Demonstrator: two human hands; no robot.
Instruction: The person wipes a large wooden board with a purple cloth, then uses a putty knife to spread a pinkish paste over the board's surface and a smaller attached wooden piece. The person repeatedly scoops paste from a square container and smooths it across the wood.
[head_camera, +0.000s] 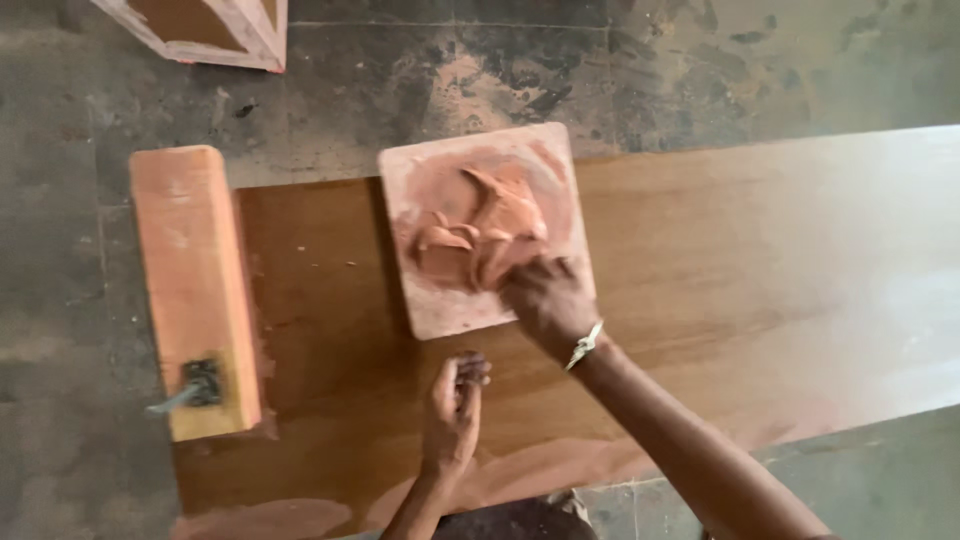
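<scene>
A square clay tile (445, 300) lies on a long brown wooden board (700, 280). Raised reddish clay shapes (485, 225), like leaves or petals, sit on the tile's middle. My right hand (545, 295) rests on the tile's lower right part with its fingers pressing into the clay shapes; a bracelet is on its wrist. My left hand (455, 405) hovers over the board just below the tile, fingers curled together, and whether it holds a small bit of clay is unclear.
An orange wooden block (190, 270) with a dark metal fitting (198, 385) lies across the board's left end. A wooden frame corner (215, 30) shows at the top left. Stained concrete floor (700, 70) surrounds the board.
</scene>
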